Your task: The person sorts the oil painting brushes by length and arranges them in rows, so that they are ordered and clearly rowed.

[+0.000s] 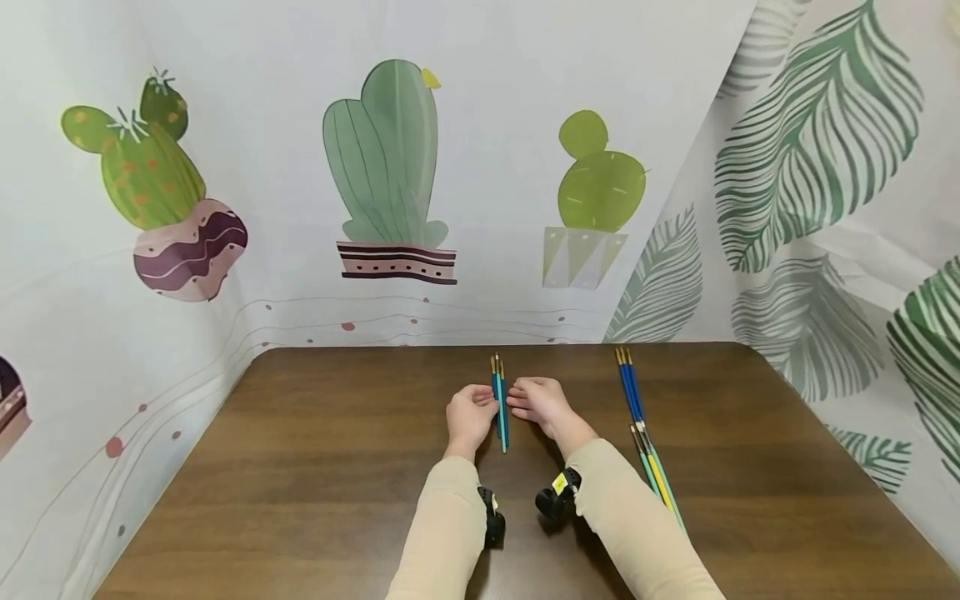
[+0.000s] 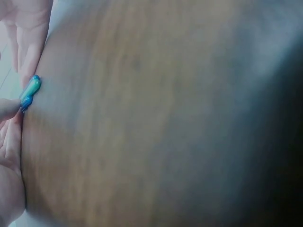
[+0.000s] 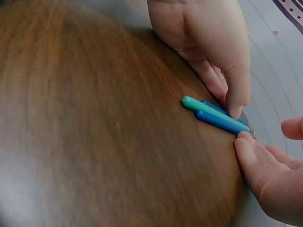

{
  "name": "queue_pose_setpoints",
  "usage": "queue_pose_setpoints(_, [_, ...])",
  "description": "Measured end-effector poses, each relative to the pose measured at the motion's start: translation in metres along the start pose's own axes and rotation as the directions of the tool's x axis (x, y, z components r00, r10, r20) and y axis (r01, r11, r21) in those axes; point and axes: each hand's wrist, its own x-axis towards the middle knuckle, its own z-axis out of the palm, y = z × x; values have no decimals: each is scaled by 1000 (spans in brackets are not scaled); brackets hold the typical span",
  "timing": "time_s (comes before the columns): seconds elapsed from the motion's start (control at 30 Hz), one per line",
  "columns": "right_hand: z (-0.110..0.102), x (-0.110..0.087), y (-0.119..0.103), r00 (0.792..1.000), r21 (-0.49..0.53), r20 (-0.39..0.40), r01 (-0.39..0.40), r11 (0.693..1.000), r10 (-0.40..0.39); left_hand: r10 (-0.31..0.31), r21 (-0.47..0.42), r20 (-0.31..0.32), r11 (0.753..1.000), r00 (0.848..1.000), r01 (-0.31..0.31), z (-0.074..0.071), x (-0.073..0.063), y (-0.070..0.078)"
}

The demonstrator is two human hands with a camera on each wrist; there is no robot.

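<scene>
Three paintbrushes (image 1: 502,417) lie side by side in the middle of the table, bristles pointing away; a teal handle (image 3: 208,107) sits between two blue handles (image 3: 220,122). My left hand (image 1: 470,419) is at their left side, its thumb touching a blue handle and its other fingers resting low near the tabletop. From the right, my right hand (image 1: 543,406) meets the same bundle with fairly straight fingertips. The left wrist view shows only the rounded handle ends (image 2: 31,92) between both hands.
Toward the right lie several blue paintbrushes (image 1: 631,387), with green and yellow ones (image 1: 660,475) just nearer, partly hidden by the right sleeve (image 1: 637,517). The brown table (image 1: 315,483) ends at a patterned cloth (image 1: 495,300) behind.
</scene>
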Motion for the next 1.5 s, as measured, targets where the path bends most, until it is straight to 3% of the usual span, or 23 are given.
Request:
queue_pose_setpoints(0.27, [1,3,2,1000,38,3,3,999,-3,3,-9,-3,1000,1000,-3,0,0,2])
queue_pose_setpoints(0.5, [1,8,4,1000,10,-18,4,1000,-4,14,-14,-4,1000,1000,-15,0,1,2])
queue_pose_setpoints(0.87, [12,7,3,988,-148,-136,51,988,-71,12,-14,-2,1000,1000,-12,1,2,2])
queue_pose_setpoints(1.2, [21,9,6,957,-366,-225,89,926,-181,32,-16,-2,999,999,-32,1,3,0])
queue_pose_setpoints(1.5, [18,7,7,963,-277,-206,115,954,-176,11,-20,4,1000,1000,-11,2,3,1])
